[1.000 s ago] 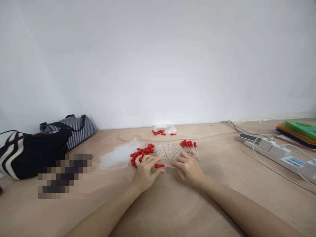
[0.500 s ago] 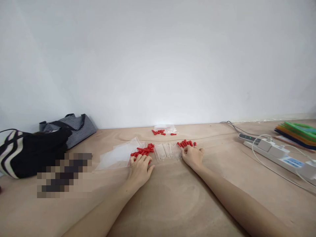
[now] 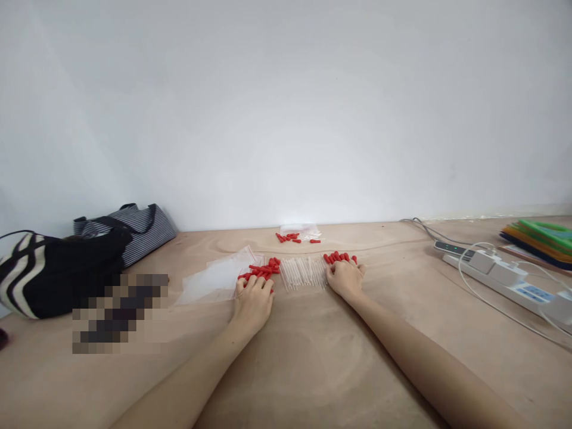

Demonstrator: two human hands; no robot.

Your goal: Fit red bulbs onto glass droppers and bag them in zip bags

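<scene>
My left hand [image 3: 254,304] rests with curled fingers at the near edge of a pile of red rubber bulbs [image 3: 263,269]; whether it grips one is hidden. Under the pile's left side lie clear zip bags [image 3: 214,280]. Between my hands many thin clear tubes [image 3: 304,273] lie side by side on the wooden table. My right hand [image 3: 345,280] is closed at the tubes' right end, just below a row of red bulbs [image 3: 339,257]. What its fingers hold is too small to make out.
Farther back, several red bulbs [image 3: 288,237] lie by a small clear bag [image 3: 304,229]. Black and striped bags [image 3: 147,229] stand at the left. At the right are a white power strip [image 3: 527,292] with cables and a stack of coloured plastic items [image 3: 540,241].
The thumb of my left hand has drawn in toward its fingers. My right hand has shifted slightly at the row of bulbs. The view has moved a little.
</scene>
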